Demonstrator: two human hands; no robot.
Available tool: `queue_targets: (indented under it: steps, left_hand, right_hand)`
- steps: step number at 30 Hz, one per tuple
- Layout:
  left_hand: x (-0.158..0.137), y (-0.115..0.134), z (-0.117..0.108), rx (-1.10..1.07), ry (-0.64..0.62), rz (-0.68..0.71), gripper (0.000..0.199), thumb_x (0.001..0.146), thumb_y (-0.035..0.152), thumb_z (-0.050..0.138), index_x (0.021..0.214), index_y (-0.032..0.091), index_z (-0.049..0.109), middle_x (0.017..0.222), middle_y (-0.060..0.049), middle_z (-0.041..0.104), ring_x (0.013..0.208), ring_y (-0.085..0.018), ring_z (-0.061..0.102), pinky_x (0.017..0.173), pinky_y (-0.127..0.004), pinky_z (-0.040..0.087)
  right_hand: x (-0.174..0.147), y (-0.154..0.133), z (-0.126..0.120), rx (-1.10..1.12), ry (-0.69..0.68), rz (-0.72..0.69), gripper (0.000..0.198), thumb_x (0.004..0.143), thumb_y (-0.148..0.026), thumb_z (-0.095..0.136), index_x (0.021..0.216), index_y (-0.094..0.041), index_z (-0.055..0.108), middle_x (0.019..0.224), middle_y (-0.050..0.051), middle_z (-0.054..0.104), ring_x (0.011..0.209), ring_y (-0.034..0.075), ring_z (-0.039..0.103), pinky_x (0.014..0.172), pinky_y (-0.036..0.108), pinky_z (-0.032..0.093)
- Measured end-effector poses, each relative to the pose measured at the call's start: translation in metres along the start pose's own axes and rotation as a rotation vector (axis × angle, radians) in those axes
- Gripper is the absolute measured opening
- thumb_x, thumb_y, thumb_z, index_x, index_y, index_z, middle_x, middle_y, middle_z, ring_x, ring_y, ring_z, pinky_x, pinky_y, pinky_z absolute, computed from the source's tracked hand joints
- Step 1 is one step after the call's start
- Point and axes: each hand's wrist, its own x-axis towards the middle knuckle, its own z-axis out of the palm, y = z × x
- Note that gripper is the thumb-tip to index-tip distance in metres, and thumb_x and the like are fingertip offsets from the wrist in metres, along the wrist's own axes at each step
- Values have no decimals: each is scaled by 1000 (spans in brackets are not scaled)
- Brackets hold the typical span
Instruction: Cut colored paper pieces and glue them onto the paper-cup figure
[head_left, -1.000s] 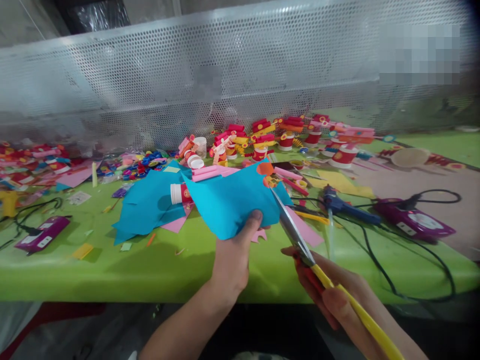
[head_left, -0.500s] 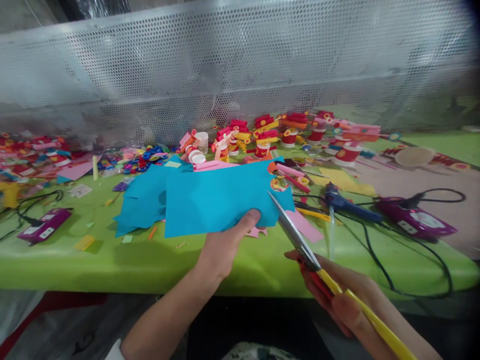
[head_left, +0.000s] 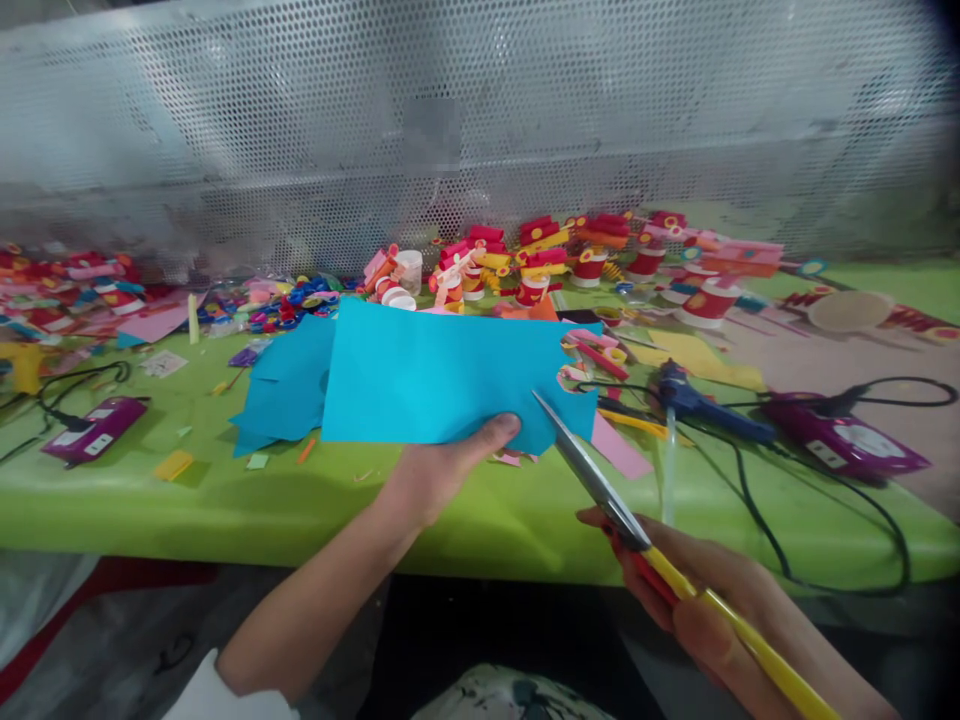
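A sheet of blue paper (head_left: 435,375) is pinched in my left hand (head_left: 457,460), thumb on top and fingers hidden beneath. Curved notches are cut into its right edge. My right hand (head_left: 697,590) grips a pair of scissors (head_left: 600,490) with yellow and red handles. Their metal blades look closed and point up and left, the tips over the sheet's lower right part; I cannot tell whether they touch it. More blue paper (head_left: 285,385) lies on the green table just left of the held sheet.
A blue glue gun (head_left: 709,405) and a purple power strip (head_left: 847,440) with black cables lie to the right. Another purple strip (head_left: 94,430) is at left. Several red-and-white cup models (head_left: 532,288) stand along the back, before a perforated metal panel (head_left: 300,130).
The blue sheet has turned slightly clockwise, its left end higher and its right end lower. The scissors have shifted only a little. The camera view has moved slightly too.
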Motion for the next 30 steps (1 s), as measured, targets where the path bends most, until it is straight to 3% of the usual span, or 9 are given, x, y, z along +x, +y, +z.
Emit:
queue_targets:
  steps: [4,7,10,15,19,21,25,27,30]
  left_hand:
    - [-1,5,3,-67,80,-31,30,60,24,101,85,26,84,79,-12,81,119,-47,75,114,-59,52]
    - [2,10,-1,-30,87,21,45,57,18,102,97,28,85,86,-11,83,115,-45,76,114,-59,51]
    - [9,16,-12,130,-24,56,53,57,17,102,106,30,84,92,-9,84,107,-42,79,112,-58,54]
    - [16,23,-29,405,-211,-4,16,76,33,93,86,25,83,91,-7,84,105,-39,80,116,-58,49]
    - [20,27,-33,382,5,-54,55,53,20,103,104,30,83,100,-3,85,129,-42,72,121,-54,47]
    - [25,29,-34,292,62,-148,60,52,17,102,107,32,82,104,-3,84,135,-42,68,119,-55,50]
    - [37,32,-36,206,-86,-299,45,56,13,100,95,26,83,92,-8,83,115,-43,77,104,-57,58]
    - [41,31,-36,251,-186,-261,37,55,14,102,84,24,82,81,-9,81,96,-39,80,92,-53,62]
    - [43,24,-35,262,-331,-137,26,69,35,99,80,22,79,73,-8,75,78,-28,76,83,-44,59]
  right_hand:
    - [0,9,-6,-14,-77,28,98,75,-100,58,129,-21,81,63,-1,51,53,15,36,48,31,28]
    - [0,16,-11,-37,-90,-11,95,76,-98,61,129,-22,82,63,0,54,53,15,39,47,30,30]
    - [1,24,-17,-92,-81,-19,95,77,-97,60,131,-21,81,67,3,60,56,17,44,49,31,33]
    - [3,30,-26,-140,-261,-36,89,83,-94,57,138,-26,76,65,0,54,56,16,39,49,30,31]
    - [5,27,-25,-121,-292,-6,93,77,-99,56,129,-26,80,66,-2,48,56,14,33,49,30,28]
    - [3,27,-22,-83,-299,30,94,72,-100,59,126,-26,81,66,-3,44,56,14,30,48,30,26]
    - [-3,32,-12,29,-149,97,86,68,-93,74,120,-25,83,66,-4,40,57,13,27,47,30,20]
    - [-6,37,-6,63,-111,95,81,70,-89,78,122,-26,82,65,-4,40,55,13,26,46,29,17]
    - [-8,41,0,74,-123,69,77,78,-86,74,125,-26,80,64,-5,40,53,12,27,45,29,19]
